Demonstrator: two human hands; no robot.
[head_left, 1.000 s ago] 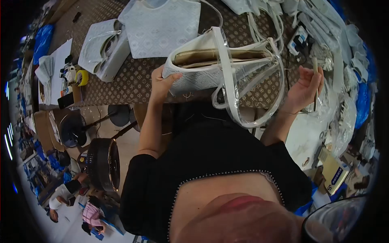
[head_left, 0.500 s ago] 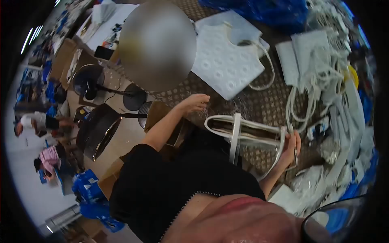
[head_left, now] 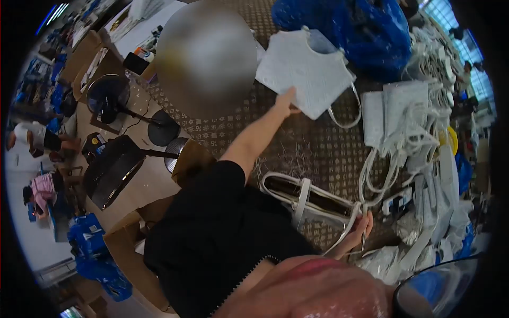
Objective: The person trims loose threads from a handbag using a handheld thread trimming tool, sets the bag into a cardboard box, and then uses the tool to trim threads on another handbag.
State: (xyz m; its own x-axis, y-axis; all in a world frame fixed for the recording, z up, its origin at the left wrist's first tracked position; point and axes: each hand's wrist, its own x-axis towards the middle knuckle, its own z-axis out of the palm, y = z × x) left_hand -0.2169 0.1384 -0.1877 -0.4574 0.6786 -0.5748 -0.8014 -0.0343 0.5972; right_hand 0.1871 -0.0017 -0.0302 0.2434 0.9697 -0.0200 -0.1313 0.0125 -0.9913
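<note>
My left hand (head_left: 287, 102) reaches forward, its fingers closed at the lower left edge of a white handbag (head_left: 307, 69) with a cut-out top and a loop handle. The bag lies on the brown patterned surface; its far side is hidden. Close to my body, my right hand (head_left: 362, 224) grips the right end of a clear bag with white trim (head_left: 303, 197), by its edge and strap. That bag's long opening faces up, and a white band crosses it. My right fingers are partly covered by the strap.
White bags with long straps (head_left: 395, 116) are piled at the right. Blue plastic sacks (head_left: 360, 37) lie at the far side. Loose threads (head_left: 283, 159) are scattered on the patterned surface (head_left: 222, 132). Dark lamp-like fixtures (head_left: 114, 172) and a cardboard box (head_left: 130, 238) stand left. Other people are beyond.
My left hand has reached forward from above the threads to the white handbag and taken its edge; the bag has shifted. My right hand keeps hold of the clear bag. The view has shifted.
</note>
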